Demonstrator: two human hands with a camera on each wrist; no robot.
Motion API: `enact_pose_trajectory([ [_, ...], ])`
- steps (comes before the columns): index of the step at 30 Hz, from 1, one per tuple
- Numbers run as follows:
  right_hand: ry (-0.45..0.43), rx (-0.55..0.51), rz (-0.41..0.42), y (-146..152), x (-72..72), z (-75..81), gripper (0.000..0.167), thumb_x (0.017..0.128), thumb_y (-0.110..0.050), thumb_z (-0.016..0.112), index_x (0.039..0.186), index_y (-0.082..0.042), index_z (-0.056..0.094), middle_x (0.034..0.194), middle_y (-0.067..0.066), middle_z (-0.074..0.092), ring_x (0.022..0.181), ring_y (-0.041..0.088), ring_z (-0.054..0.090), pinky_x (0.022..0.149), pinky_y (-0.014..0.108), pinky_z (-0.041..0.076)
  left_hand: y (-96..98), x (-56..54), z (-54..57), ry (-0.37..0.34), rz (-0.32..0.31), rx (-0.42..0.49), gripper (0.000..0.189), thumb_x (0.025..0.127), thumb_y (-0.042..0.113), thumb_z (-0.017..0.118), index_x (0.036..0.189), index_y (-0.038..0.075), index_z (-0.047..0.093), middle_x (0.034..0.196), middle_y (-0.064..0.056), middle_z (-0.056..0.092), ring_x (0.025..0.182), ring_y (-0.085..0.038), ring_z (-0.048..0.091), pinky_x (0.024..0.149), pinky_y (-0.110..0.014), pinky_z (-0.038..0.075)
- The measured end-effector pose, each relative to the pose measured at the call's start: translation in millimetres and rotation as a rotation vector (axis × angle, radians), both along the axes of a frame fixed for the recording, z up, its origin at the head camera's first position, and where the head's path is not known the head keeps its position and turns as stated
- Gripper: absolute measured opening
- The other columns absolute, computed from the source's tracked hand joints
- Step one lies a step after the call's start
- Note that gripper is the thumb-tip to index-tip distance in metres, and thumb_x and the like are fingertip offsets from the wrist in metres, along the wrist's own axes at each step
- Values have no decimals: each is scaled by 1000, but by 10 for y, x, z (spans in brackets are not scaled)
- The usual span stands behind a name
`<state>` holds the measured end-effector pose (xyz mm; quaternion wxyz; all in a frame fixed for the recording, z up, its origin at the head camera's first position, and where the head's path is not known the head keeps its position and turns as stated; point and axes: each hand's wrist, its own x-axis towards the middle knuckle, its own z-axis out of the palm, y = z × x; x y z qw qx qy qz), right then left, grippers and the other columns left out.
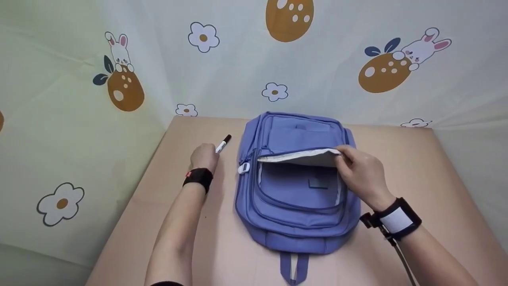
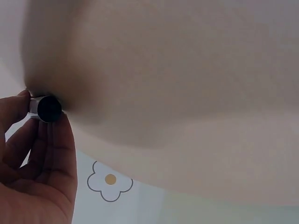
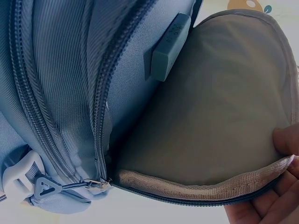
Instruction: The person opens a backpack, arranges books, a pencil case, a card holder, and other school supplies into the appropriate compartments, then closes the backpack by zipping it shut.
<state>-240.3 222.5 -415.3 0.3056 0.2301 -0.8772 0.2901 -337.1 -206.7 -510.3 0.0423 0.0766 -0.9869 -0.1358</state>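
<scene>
A blue backpack (image 1: 293, 220) lies on the table with its front pocket unzipped. My right hand (image 1: 363, 172) pinches the edge of the pocket flap (image 3: 210, 102) and holds it up, so its pale lining shows. Inside the pocket, in the right wrist view, sits a small teal block (image 3: 169, 49) with faint print on top. Left of the backpack, my left hand (image 1: 204, 157) holds a white marker (image 1: 221, 146) with a black cap between thumb and fingers. The left wrist view shows that marker's dark end (image 2: 49, 108) nearly head-on.
The backpack stands in the middle of a light brown table (image 1: 158, 198). Its top loop (image 1: 294, 270) points toward me. A white buckle (image 1: 244, 168) hangs at its left side. A pale curtain (image 1: 234, 71) with rabbits and flowers rises behind and beside the table.
</scene>
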Motion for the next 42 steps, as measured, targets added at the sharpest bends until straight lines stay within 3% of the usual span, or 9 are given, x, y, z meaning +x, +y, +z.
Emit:
enact_pose_trajectory([
  [5,8,-1,-3,-5,-12,10,14,91,-4,70,103,-2,76,89,13,75,68,24,66,57,45,51,-99,97,32,47,-11,98,18,95,8,62,81,-1,68,78,-15,65,68,-31,58,65,-48,50],
  [9,14,1,-12,-5,-20,21,14,92,-5,69,103,-2,76,87,13,74,66,24,65,56,44,50,-176,242,87,114,-40,190,17,98,14,65,92,0,73,87,-14,67,76,-31,61,72,-46,51],
  [16,0,-1,-22,2,-41,47,13,94,-6,68,104,-3,76,79,10,71,61,20,59,54,39,45,-221,618,213,373,-167,295,20,99,17,68,113,3,74,100,-11,66,86,-26,61,76,-42,50],
  [19,-13,-16,-33,15,-59,60,13,94,-7,68,104,-3,76,79,10,71,61,21,59,54,39,45,-189,775,277,564,-329,305,20,97,13,71,115,4,74,100,-7,66,83,-19,61,73,-33,50],
  [23,-25,-30,-47,30,-81,74,13,94,-8,69,104,-3,76,76,8,70,59,19,57,53,38,43,-31,960,417,843,-664,217,27,89,4,77,116,4,74,103,-7,68,86,-17,65,73,-27,55],
  [26,-29,-38,-50,24,-93,87,13,94,-8,70,103,-3,76,74,6,69,57,17,55,52,36,41,208,1088,575,957,-875,108,33,89,6,77,122,6,74,103,-8,69,88,-20,66,73,-30,58],
  [33,-49,-46,-36,-10,-104,101,13,95,-8,69,104,-4,76,76,7,69,59,19,56,54,37,42,867,1265,822,976,-1125,-86,32,99,12,67,131,8,69,103,-4,69,88,-17,66,75,-27,58],
  [37,-56,-53,-39,-12,-109,105,13,94,-8,68,103,-3,77,78,7,70,61,20,58,55,39,44,1190,1238,856,926,-1145,-200,21,102,10,61,120,8,71,103,-1,69,89,-15,66,76,-25,57],
  [42,-57,-54,-40,-26,-118,127,14,95,-9,68,104,-4,76,81,9,71,64,22,60,57,40,45,1461,1097,826,838,-1084,-306,13,98,8,56,100,10,69,95,0,68,85,-17,65,70,-29,56],
])
